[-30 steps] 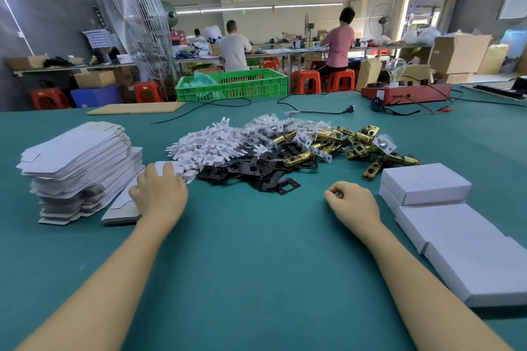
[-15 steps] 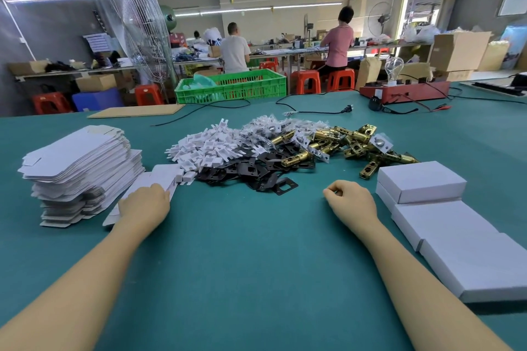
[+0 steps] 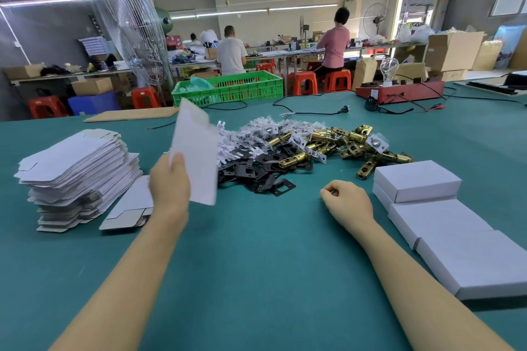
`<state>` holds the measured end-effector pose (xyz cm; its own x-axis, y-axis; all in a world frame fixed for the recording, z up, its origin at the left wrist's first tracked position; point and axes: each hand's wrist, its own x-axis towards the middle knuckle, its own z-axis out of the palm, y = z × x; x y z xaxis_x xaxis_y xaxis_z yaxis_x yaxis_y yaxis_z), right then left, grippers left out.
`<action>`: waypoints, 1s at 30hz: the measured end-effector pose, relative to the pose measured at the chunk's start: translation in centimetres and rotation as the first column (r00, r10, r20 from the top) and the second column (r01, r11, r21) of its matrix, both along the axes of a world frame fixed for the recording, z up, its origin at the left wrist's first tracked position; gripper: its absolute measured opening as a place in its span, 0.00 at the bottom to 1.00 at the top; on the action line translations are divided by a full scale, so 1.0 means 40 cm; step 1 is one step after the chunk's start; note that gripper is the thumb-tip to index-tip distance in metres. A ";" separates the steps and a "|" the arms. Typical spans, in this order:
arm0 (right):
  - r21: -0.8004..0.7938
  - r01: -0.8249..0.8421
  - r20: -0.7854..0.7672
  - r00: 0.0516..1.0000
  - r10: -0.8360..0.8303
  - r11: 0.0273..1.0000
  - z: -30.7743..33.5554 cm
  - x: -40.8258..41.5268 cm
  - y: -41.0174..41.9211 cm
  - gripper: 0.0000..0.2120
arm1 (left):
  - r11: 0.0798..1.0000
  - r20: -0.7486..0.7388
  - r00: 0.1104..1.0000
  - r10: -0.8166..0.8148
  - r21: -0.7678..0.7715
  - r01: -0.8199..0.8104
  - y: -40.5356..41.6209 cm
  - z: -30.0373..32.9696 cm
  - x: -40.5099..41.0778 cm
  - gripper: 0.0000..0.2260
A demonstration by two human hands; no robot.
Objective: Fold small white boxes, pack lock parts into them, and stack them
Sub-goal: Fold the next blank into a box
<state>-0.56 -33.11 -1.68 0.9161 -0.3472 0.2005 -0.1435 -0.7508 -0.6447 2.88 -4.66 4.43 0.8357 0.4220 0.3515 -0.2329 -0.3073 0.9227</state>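
Note:
My left hand [image 3: 170, 183] grips a flat white box blank [image 3: 196, 151], lifted upright above the green table. A tall stack of flat blanks [image 3: 77, 168] sits at the left, with a few more blanks [image 3: 131, 208] lying beside it. Behind my hands lies a pile of lock parts: white plastic pieces [image 3: 256, 134], black plates [image 3: 256, 177] and brass latches [image 3: 342, 145]. My right hand [image 3: 349, 199] rests on the table in a loose fist, holding nothing. Folded white boxes [image 3: 416, 182] lie in a row at the right, one stacked on another at the far end.
A green crate [image 3: 231, 88], a cardboard sheet [image 3: 131, 115], a black power cord [image 3: 313, 111] and a red test unit with a bulb [image 3: 399, 90] stand along the table's [image 3: 256, 265] far side. A large fan [image 3: 134, 28] and seated people are beyond.
My left hand has picked a flat blank off the small pile beside the stack and raised it upright. My right hand has stayed in place.

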 end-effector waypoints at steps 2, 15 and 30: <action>0.023 0.003 0.008 1.000 -0.003 1.000 0.000 -0.003 0.001 0.08 | 0.907 -0.073 0.973 -0.219 -0.382 0.175 -0.076 -0.031 -0.020 0.11; 0.295 -0.056 0.182 0.983 0.001 0.954 0.013 -0.011 0.014 0.07 | 0.619 -0.121 0.728 -0.675 -0.631 0.468 -0.170 -0.132 -0.104 0.07; 0.235 -0.390 0.403 0.873 0.276 0.890 0.229 -0.065 0.040 0.06 | 0.513 0.082 0.674 -0.734 -0.583 0.630 -0.186 -0.123 -0.125 0.16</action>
<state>-3.17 -31.50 7.50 0.8758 -0.1290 0.4651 0.3572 -0.4748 -0.8044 -2.11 -12.12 -0.49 0.9646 -0.2411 0.1067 0.0055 0.4229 0.9062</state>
